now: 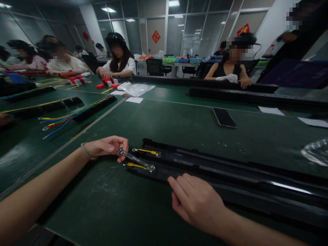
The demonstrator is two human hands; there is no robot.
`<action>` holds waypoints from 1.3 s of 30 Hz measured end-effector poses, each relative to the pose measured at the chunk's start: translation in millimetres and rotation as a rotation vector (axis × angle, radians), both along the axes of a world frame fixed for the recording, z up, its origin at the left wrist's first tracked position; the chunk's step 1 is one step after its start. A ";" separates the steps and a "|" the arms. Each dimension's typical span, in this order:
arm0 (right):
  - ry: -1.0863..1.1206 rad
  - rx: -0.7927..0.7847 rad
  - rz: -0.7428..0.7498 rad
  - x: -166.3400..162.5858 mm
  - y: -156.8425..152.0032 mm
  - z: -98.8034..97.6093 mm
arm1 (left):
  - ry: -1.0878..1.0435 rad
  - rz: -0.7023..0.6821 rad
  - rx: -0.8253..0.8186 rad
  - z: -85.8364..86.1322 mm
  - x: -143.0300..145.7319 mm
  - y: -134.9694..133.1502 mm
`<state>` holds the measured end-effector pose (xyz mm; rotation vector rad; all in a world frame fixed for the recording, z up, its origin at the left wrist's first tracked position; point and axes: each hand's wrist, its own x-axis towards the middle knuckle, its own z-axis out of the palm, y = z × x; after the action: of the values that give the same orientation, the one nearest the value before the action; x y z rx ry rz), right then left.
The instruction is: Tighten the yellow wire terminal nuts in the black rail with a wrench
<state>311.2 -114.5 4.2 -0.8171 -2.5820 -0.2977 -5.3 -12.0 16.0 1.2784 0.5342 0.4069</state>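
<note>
Open dark green tabletop (pixel 166 118) stretches across the middle of the frame, interrupted right of centre by a flat black smartphone (pixel 224 117). Long black channel-shaped housings (pixel 217 163) bar the way from centre to lower right. A silver steel wrench (pixel 135 159) crosses their left end; free passage lies between the forearms, lower centre.

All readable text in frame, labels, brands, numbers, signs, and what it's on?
None reads surely enough to quote.
Wrench in the left hand: lettering on shank, too small.
Centre red sign: gold marks, too blurred.
Right red sign: gold strokes, partly hidden, unreadable.
Left red sign: too small.
</note>
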 end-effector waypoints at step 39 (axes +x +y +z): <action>-0.043 -0.044 -0.004 0.2 -1.3 2.1 | -0.014 0.039 -0.038 1.0 4.1 1.0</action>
<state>311.4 -115.8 6.3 -0.8396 -2.6362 -0.2632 -1.2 -11.0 17.0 1.2296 0.5533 0.4359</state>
